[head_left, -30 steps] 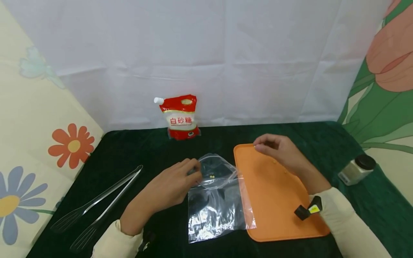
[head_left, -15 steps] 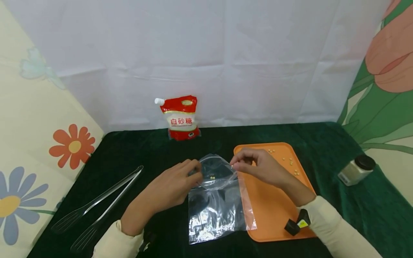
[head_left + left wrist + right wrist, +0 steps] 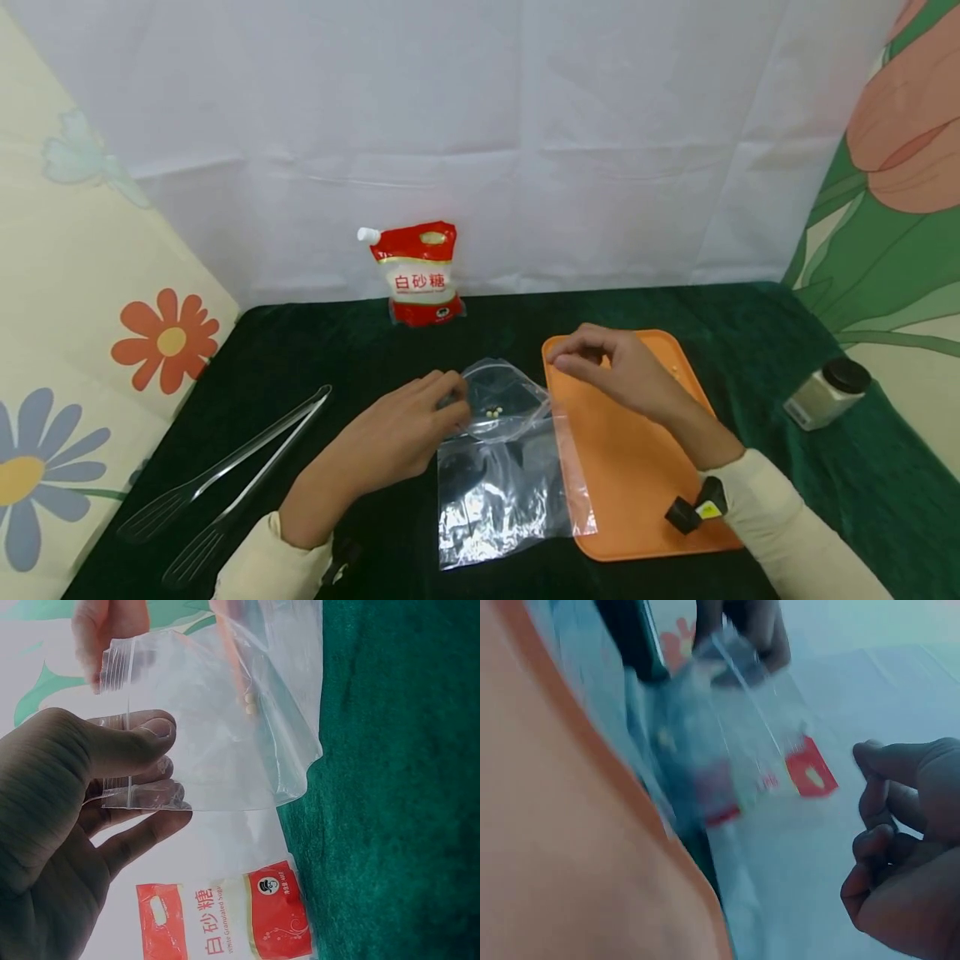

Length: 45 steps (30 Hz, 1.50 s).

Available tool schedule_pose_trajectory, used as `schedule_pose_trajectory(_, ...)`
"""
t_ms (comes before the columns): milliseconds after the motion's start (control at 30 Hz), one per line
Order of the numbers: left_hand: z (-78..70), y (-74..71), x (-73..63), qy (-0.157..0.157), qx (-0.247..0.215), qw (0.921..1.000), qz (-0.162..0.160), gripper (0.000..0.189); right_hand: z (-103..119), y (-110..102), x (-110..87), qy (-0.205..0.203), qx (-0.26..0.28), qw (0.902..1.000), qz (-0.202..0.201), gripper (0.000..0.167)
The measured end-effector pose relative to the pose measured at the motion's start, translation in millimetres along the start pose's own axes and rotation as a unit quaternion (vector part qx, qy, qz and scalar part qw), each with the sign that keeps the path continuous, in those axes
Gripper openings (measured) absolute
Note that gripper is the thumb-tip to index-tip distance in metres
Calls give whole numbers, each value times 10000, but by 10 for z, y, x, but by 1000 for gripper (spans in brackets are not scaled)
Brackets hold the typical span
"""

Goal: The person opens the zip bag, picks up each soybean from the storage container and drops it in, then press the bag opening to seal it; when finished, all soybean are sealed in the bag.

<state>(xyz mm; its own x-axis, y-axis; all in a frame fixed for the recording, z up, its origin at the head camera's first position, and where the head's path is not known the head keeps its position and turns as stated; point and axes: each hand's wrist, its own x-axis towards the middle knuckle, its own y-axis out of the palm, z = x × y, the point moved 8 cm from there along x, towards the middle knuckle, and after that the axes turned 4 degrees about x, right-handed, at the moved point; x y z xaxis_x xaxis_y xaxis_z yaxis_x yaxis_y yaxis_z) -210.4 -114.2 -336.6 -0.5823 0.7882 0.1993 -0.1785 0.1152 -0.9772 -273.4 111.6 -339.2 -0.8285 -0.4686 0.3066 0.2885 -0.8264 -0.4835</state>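
Observation:
My left hand (image 3: 408,425) pinches the zip-edge of a clear zip-lock bag (image 3: 502,492) between thumb and fingers, keeping its mouth spread. In the left wrist view, the thumb (image 3: 154,739) lies on one side of the plastic and fingers show through it. Several small pale-yellow beans (image 3: 493,412) sit inside the bag. My right hand (image 3: 618,367) hovers over the upper left part of the orange tray (image 3: 622,500), just right of the bag. Its fingers are loosely curled, with nothing visible between thumb and forefinger in the right wrist view. The hand hides most of the beans on the tray.
A red and white sugar pouch (image 3: 422,275) stands at the back of the green-covered table. Metal tongs (image 3: 255,446) lie at the left. A jar (image 3: 828,393) with a black lid is at the right, beyond the tray. The bag's right edge overlaps the tray.
My right hand went from the tray's far edge to the bag's mouth, then back right over the tray. More beans now show in the bag. The left hand has stayed still.

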Motion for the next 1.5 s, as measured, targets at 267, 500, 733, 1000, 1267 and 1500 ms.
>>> schedule_pose_trajectory(267,13,0,-6,-16,-48,10000,-6,28,-398,-525,-32,642,-2833,9568,-76,11)
schedule_pose_trajectory(500,8,-2,-11,30,-82,10000,-28,28,-686,-638,-163,1255,-3493,9259,707,3)
schedule_pose_trajectory(733,7,-3,-2,22,-5,10000,5,27,-791,-579,-149,1251,-3577,9219,803,4)
schedule_pose_trajectory(1000,-8,0,-12,57,7,10000,-36,28,-726,-497,-90,844,-3336,9365,673,4)
schedule_pose_trajectory(1267,-15,-3,-3,66,25,10000,-2,27,-295,-280,-36,389,-274,9989,45,13)
schedule_pose_trajectory(1500,-12,8,-2,35,8,10000,29,29,-67,119,-18,104,981,9943,402,12)
